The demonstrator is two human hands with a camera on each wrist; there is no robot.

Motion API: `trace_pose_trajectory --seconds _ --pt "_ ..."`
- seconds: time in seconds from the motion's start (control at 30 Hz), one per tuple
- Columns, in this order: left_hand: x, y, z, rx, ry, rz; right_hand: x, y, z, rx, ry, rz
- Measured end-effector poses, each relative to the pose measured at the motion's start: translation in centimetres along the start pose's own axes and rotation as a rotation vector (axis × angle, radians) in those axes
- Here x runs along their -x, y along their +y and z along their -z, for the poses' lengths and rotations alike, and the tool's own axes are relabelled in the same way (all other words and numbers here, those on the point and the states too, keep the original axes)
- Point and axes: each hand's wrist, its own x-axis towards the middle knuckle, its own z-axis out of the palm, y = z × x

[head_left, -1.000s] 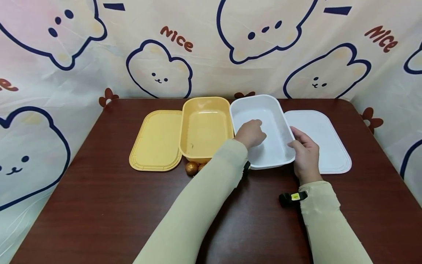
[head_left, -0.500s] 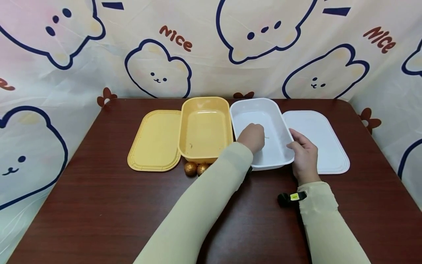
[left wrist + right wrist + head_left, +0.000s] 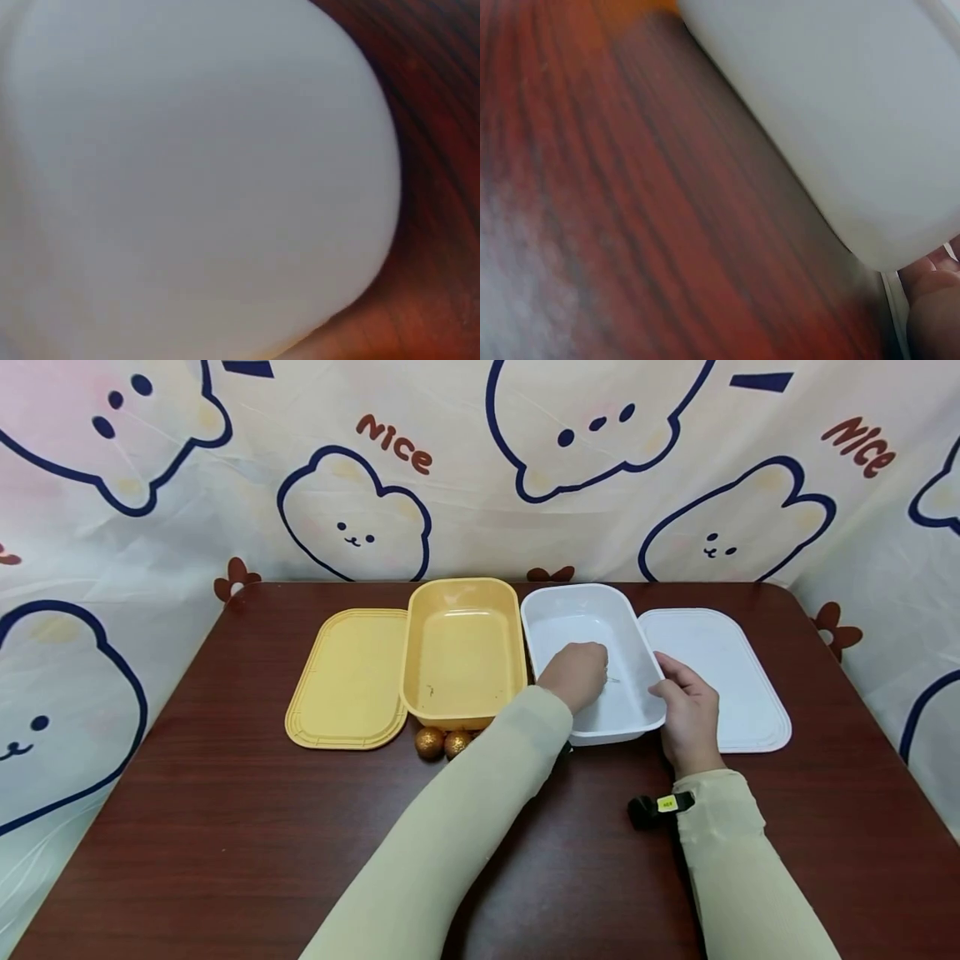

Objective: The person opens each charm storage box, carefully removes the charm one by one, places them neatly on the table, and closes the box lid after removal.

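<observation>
White container (image 3: 618, 714) on table (image 3: 225, 827); right rim pinched by right hand (image 3: 692, 718). Left hand (image 3: 576, 677) held inside, fingers curled (any grip cannot be told); thin bit (image 3: 613, 680) seen beside. White lid (image 3: 727, 685) and yellow lid (image 3: 348, 681) already off; handling inside judged unfinished. Golden balls (image 3: 430, 743) partly blocked by left sleeve (image 3: 442, 835), near yellow container (image 3: 465, 652).

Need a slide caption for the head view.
Left hand inside a white tub, right hand gripping its rim, yellow tub alongside.
</observation>
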Motion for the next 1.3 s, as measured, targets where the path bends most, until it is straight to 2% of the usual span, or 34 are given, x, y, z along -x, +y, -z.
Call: trace_pose_trajectory --seconds 0.23,0.43,0.53,0.73,0.93,1.3 --pt "1.0 -0.1 0.8 0.157 0.107 -0.069 -0.2 0.1 0.1 -0.014 0.014 0.007" --pt "2.9 -1.0 1.3 0.322 0.214 -0.175 -0.3 0.2 0.1 -0.027 0.020 0.013" --pt "3.8 -1.5 1.5 0.376 0.261 -0.218 -0.4 0.2 0.1 -0.023 0.015 0.016" --pt "5.2 -2.3 1.3 0.376 0.339 -0.303 -0.5 0.2 0.1 -0.028 0.019 0.005" --pt "6.9 -3.0 1.1 0.388 0.380 -0.335 -0.4 0.2 0.0 -0.019 0.024 0.006" --pt "10.4 -4.4 -0.2 0.435 0.449 -0.413 0.0 0.1 -0.3 0.080 0.040 0.001"
